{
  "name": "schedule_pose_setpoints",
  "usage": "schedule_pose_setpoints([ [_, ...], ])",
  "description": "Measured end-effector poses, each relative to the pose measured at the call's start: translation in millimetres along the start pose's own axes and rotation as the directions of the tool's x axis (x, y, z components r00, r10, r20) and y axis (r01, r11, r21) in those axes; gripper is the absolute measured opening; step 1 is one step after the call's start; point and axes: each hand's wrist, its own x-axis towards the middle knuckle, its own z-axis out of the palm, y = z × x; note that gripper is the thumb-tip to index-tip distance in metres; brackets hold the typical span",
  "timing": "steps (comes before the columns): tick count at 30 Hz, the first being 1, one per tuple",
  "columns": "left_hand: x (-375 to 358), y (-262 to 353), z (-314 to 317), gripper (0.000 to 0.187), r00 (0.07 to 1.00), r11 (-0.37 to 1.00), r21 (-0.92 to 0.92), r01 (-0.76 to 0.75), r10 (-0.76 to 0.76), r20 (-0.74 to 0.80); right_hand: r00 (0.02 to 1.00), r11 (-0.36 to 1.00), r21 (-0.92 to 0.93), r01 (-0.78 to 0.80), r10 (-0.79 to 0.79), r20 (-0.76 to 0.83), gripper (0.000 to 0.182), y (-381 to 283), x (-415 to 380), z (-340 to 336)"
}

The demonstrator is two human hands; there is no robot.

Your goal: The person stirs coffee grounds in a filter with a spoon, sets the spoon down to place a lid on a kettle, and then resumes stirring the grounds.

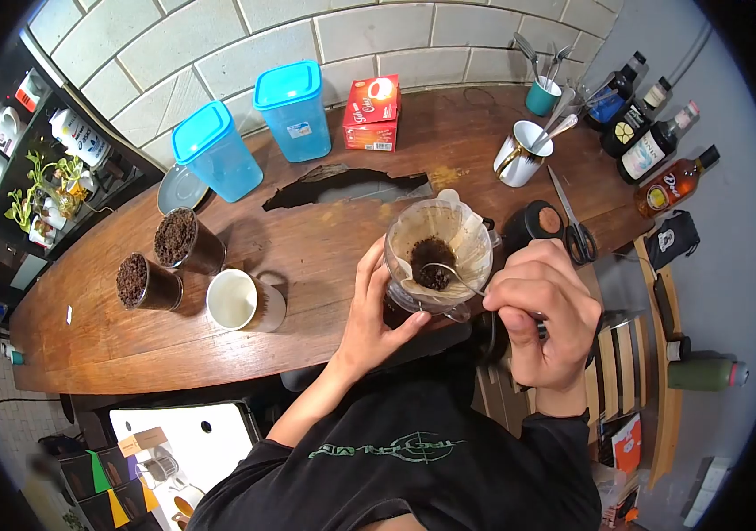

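Note:
A clear coffee dripper (402, 281) stands near the table's front edge, lined with a paper filter (474, 232). Dark wet coffee grounds (431, 276) lie at the bottom of the filter. My left hand (369, 310) curves around the dripper's left side, thumb and fingers apart against it. My right hand (548, 310) is closed on the handle of a metal spoon (464, 281), whose tip dips into the grounds. What the dripper rests on is mostly hidden beneath it.
Left are a mug (256, 303) and two glasses of dark grounds (185, 239). Blue-lidded containers (294, 115) and a red box (372, 115) stand behind a jagged table hole (351, 186). Scissors (572, 221), a spoon-filled cup (519, 159) and several bottles (652, 152) are right.

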Motion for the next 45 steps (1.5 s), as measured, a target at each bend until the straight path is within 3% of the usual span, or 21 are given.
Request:
schedule_pose_setpoints([
  [4, -2, -2, 1, 0.078, 1.0, 1.0, -0.009, 0.026, -0.026, -0.003, 0.998, 1.0, 0.011, -0.004, 0.003, 0.069, 0.007, 5, 3, 6],
  [6, -2, 1, 1, 0.078, 1.0, 1.0, -0.002, 0.023, -0.023, -0.008, 0.998, 0.994, -0.105, 0.004, 0.004, 0.069, 0.007, 10, 2, 8],
  [10, 0, 3, 3, 0.076, 0.999, 1.0, 0.007, 0.027, -0.027, -0.018, 0.998, 0.994, -0.108, 0.011, -0.017, -0.063, 0.007, 7, -2, 5],
  [14, 1, 3, 2, 0.073, 1.0, 0.999, 0.044, 0.011, -0.011, -0.003, 1.0, 0.983, -0.183, -0.003, -0.001, -0.021, 0.008, 9, 1, 2],
  [19, 0, 4, 3, 0.073, 1.0, 0.999, 0.029, 0.02, -0.019, -0.025, 0.993, 0.997, -0.059, -0.044, 0.05, 0.108, 0.011, 6, -4, 1],
  [26, 1, 3, 3, 0.075, 0.999, 1.0, -0.002, 0.029, -0.029, -0.018, 0.997, 0.997, 0.05, -0.066, 0.064, 0.036, 0.01, -2, -1, -8],
  [30, 1, 1, 3, 0.075, 1.0, 1.0, 0.001, 0.011, -0.011, -0.018, 0.992, 0.997, 0.025, -0.073, 0.07, 0.102, 0.009, 7, -1, 0],
  [32, 0, 1, 3, 0.075, 1.0, 1.0, 0.004, 0.008, -0.008, -0.02, 0.994, 0.993, -0.106, -0.051, 0.06, 0.09, 0.009, 11, -1, 2],
  [38, 1, 1, 3, 0.075, 1.0, 1.0, -0.002, 0.002, -0.002, -0.014, 0.995, 0.99, -0.14, 0.014, -0.027, -0.091, 0.008, 11, -3, 6],
  [40, 2, 2, 3, 0.075, 1.0, 1.0, 0.023, -0.015, 0.015, -0.026, 0.999, 0.979, -0.201, -0.002, -0.005, -0.037, 0.008, 12, -3, 8],
  [45, 2, 4, 3, 0.074, 0.999, 0.999, 0.046, -0.025, 0.026, -0.026, 1.0, 0.994, -0.114, 0.003, 0.0, 0.023, 0.007, 6, -7, 9],
])
